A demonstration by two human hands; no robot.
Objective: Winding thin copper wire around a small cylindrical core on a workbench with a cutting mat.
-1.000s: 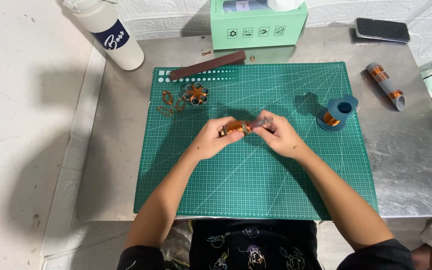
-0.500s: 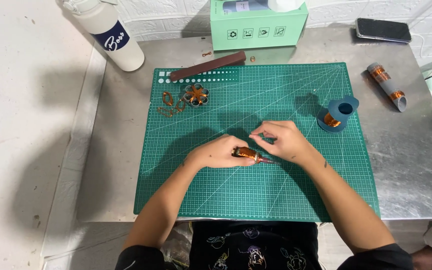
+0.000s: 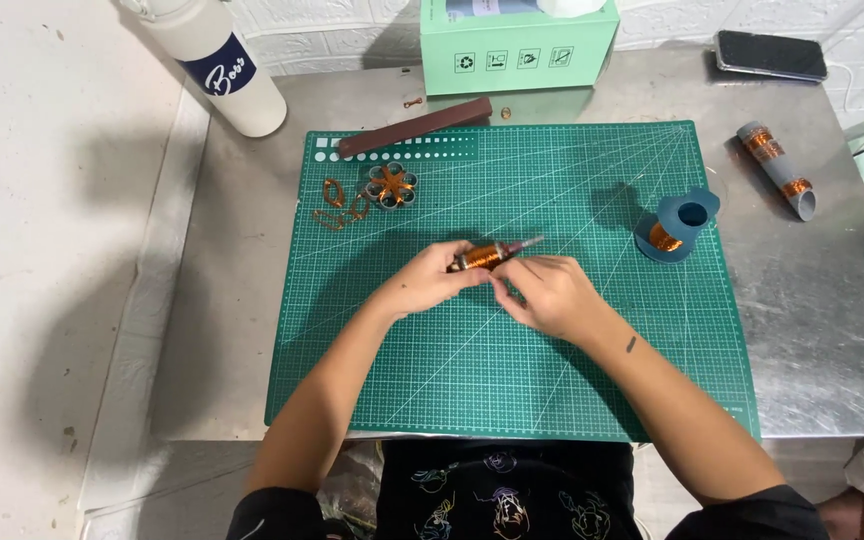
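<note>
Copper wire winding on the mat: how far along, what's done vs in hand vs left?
Done: a wire flower and loose wire loops lie on the green cutting mat. In hand: the left hand holds a rod wrapped in copper wire, and the right hand works at it. Left: a blue spool still carries wire; a grey tube with wire bands sits untouched.

Mint-green box (image 3: 518, 48) at the table's far edge, symbol row on its front — white bottle (image 3: 220, 62) with navy label far left — dark phone (image 3: 771, 55), screen blank, far right.
</note>
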